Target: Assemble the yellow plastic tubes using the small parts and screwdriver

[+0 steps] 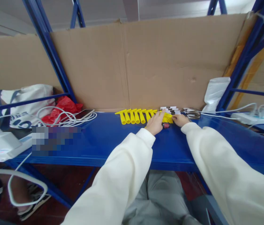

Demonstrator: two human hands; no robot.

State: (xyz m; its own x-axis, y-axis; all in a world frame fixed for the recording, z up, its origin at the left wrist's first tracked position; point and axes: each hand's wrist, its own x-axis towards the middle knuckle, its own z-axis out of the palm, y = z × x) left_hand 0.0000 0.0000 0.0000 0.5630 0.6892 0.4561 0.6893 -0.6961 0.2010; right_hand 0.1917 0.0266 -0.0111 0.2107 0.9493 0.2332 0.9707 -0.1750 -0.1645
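Yellow plastic pieces [135, 117], each a hollow tube with a thin arm at its top, stand side by side in a row on the blue shelf. My left hand [154, 123] lies over the right part of this row, its fingers stretched out and partly hiding the pieces. At the right end, my right hand [180, 120] has its fingers closed at a yellow piece [168, 118]. A small dark red and black object [166, 125] lies just beside my left hand. Behind my hands are several white-and-black sticks [170, 110], like marker pens.
A crumpled clear-and-dark packet [192, 113] lies right of my right hand. A white pouch [215, 93] leans against the cardboard backing [164, 62]. Left are white cables [85, 118], a red plastic bag [63, 106], a white bag [28, 100] and a power strip [14, 148]. Blue posts [52, 53] frame the shelf [99, 143].
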